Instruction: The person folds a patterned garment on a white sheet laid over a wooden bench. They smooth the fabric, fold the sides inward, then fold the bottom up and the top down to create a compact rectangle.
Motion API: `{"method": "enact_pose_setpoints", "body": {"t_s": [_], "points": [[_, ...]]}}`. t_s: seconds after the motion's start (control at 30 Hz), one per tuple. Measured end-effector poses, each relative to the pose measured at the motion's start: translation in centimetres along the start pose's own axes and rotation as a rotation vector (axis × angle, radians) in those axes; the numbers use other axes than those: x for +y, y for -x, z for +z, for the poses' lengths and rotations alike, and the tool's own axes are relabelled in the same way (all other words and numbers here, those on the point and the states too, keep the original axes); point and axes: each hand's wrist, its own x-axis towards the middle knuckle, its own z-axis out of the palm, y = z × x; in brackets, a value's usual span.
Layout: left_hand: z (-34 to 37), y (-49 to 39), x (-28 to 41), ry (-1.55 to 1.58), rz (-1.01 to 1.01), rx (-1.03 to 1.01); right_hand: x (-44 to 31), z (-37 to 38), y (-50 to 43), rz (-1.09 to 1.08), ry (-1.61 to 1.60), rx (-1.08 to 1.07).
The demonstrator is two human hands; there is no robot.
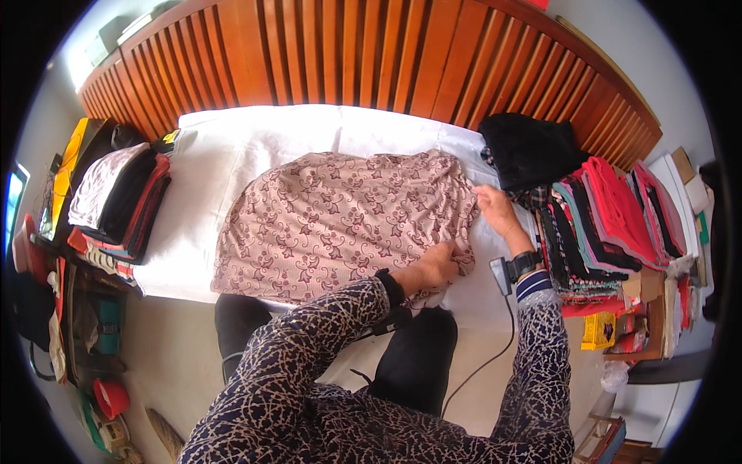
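Note:
A pinkish-beige garment with a maroon floral print (342,220) lies spread on a white cloth (203,191) in front of me. My left hand (439,264) grips the garment's fabric near its lower right corner, the fingers partly hidden from above. At the garment's right edge, my right hand (497,207) pinches the fabric between thumb and fingers. Small creases run through the garment close to both hands. A dark strap is on each of my wrists, and a small device with a cable (500,277) hangs beside the right one.
Folded clothes (113,194) are stacked at the left. On the right are a black garment (530,151) and further stacks of folded clothes (614,214). A slatted wooden headboard (429,58) rises behind the white cloth. A red container (111,399) stands on the floor.

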Motion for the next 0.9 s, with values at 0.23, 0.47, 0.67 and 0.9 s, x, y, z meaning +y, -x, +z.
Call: {"method": "enact_pose_setpoints", "body": {"t_s": [0.23, 0.47, 0.67, 0.9], "points": [[-0.8, 1.3, 0.5, -0.182, 0.030, 0.071, -4.8, 0.6, 10.0, -0.237, 0.006, -0.063], [-1.1, 2.1, 0.8, -0.274, 0.009, 0.135, -7.0, 3.1, 13.6, -0.200, 0.050, -0.094], [-4.3, 5.5, 2.5, -0.347, -0.016, -0.101, -3.4, 3.2, 12.7, -0.122, 0.067, 0.015], [-12.8, 17.1, -1.2, 0.004, -0.118, -0.085, -4.1, 2.4, 17.6, -0.074, 0.305, 0.073]]}}
